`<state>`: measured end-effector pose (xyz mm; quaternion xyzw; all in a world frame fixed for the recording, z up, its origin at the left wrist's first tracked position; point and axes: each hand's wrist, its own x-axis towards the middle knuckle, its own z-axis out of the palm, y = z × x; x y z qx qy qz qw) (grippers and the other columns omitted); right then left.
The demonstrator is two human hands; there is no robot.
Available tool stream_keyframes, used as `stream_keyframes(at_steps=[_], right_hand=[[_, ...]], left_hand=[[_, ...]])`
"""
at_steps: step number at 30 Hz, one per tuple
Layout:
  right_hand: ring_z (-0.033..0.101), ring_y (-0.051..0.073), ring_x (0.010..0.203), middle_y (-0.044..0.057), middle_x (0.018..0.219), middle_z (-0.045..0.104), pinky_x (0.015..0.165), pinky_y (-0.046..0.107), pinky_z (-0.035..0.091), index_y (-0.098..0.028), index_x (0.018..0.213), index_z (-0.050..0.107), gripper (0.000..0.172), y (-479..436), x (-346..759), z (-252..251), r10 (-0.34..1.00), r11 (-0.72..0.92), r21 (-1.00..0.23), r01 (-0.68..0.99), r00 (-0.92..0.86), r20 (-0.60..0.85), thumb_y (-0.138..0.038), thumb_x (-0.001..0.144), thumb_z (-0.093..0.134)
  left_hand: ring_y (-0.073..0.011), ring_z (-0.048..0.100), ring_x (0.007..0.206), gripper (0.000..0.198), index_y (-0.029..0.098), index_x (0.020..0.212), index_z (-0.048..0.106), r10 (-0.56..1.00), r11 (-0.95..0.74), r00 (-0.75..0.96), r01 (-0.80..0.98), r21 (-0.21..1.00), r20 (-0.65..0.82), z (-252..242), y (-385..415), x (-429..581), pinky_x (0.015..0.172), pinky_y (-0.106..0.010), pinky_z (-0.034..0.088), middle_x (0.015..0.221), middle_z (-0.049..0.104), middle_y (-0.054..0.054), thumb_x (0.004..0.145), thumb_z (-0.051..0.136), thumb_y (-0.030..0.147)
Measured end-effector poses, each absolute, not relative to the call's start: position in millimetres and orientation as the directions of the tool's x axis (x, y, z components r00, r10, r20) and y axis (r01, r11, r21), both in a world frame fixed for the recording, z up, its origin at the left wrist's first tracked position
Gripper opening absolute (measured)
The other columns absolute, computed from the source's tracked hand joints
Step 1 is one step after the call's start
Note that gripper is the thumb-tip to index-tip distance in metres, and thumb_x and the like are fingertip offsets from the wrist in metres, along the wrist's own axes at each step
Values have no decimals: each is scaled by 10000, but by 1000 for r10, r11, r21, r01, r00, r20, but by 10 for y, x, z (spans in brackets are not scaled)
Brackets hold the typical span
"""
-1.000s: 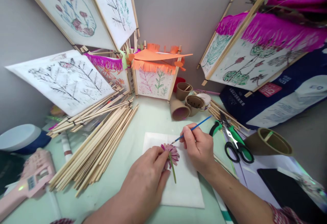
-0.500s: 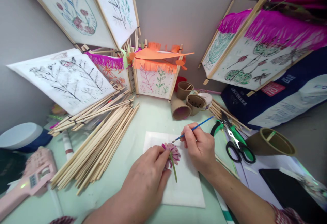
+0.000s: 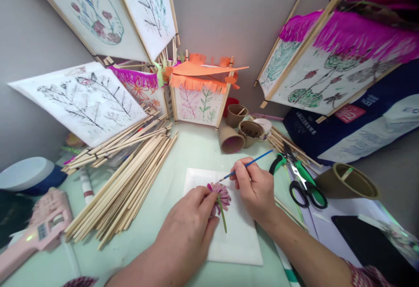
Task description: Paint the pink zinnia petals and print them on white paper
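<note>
My left hand (image 3: pixel 190 219) is closed, its thumb and fingers pinching the left edge of a pink-purple flower (image 3: pixel 223 198) with a short green stem. The flower lies over white paper (image 3: pixel 235 247) on the pale green table. My right hand (image 3: pixel 254 187) grips a thin blue paintbrush (image 3: pixel 260 157) like a pen. Its dark tip is at the flower's upper petals; whether it touches them I cannot tell. The fingertips of my left hand are partly hidden behind the petals.
Wooden sticks (image 3: pixel 131 182) lie left of the paper, near a pink glue gun (image 3: pixel 42 230). Brown pots (image 3: pixel 231 139) stand behind it. Scissors (image 3: pixel 303 186) and another brown pot (image 3: pixel 347 182) are at the right. Painted paper lanterns (image 3: pixel 199 99) line the back.
The brush tip has shifted very slightly left along the flower's upper edge, the right hand moving with it. My left hand and the flower stay in place.
</note>
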<state>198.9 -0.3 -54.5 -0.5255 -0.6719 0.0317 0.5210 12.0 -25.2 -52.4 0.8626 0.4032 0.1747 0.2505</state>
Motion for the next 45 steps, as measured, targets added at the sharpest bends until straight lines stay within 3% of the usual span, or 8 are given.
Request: stream_keyframes(at_steps=[25, 45], right_hand=[[597, 99, 485, -26, 577, 593, 501, 212, 450, -200, 746, 567, 297, -6, 1971, -530, 763, 412, -612, 675, 112, 637, -276, 1001, 435], [555, 88, 448, -23, 584, 612, 481, 213, 438, -201, 740, 566, 301, -12, 1973, -506, 763, 398, -608, 687, 121, 636, -280, 996, 430]], left_hand=[[-295, 605, 1060, 426, 143, 1357, 519, 783, -542, 617, 614, 574, 79, -511, -259, 127, 896, -547, 554, 1208, 573, -157, 941, 426, 145], [-297, 610, 1058, 413, 149, 1339, 527, 784, -544, 616, 617, 568, 82, -508, -256, 129, 894, -544, 557, 1200, 579, -152, 936, 436, 144]])
